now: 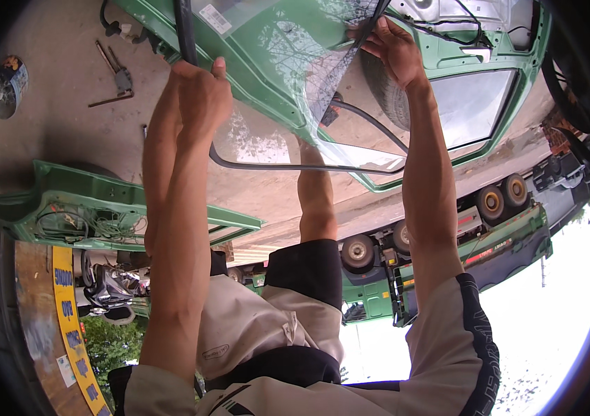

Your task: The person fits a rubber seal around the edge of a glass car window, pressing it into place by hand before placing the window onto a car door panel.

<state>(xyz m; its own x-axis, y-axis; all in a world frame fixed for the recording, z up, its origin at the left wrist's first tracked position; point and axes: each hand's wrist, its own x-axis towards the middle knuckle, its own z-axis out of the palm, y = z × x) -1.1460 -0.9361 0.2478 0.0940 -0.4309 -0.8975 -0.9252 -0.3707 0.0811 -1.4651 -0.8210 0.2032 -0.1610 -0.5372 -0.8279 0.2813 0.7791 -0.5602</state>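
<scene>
Both my arms reach up to a clear glass pane (257,142) edged with a black rubber seal (295,168), held over a green door frame (253,83). My left hand (198,90) is closed at the pane's left part, thumb raised, where the seal runs over the green metal. My right hand (392,52) is closed round the pane's dark upper right edge. Behind the right hand lies a green vehicle door (461,69) with a window and exposed silver inner panel. A tyre (378,87) shows partly behind the glass.
At upper left are a round can (7,87) and metal tool (118,76) on concrete (73,125). Another green door (73,197) lies at left. Beyond are a motorcycle (104,284), a yellow sign board (73,326) and a green truck (482,243). My legs (315,201) show centrally.
</scene>
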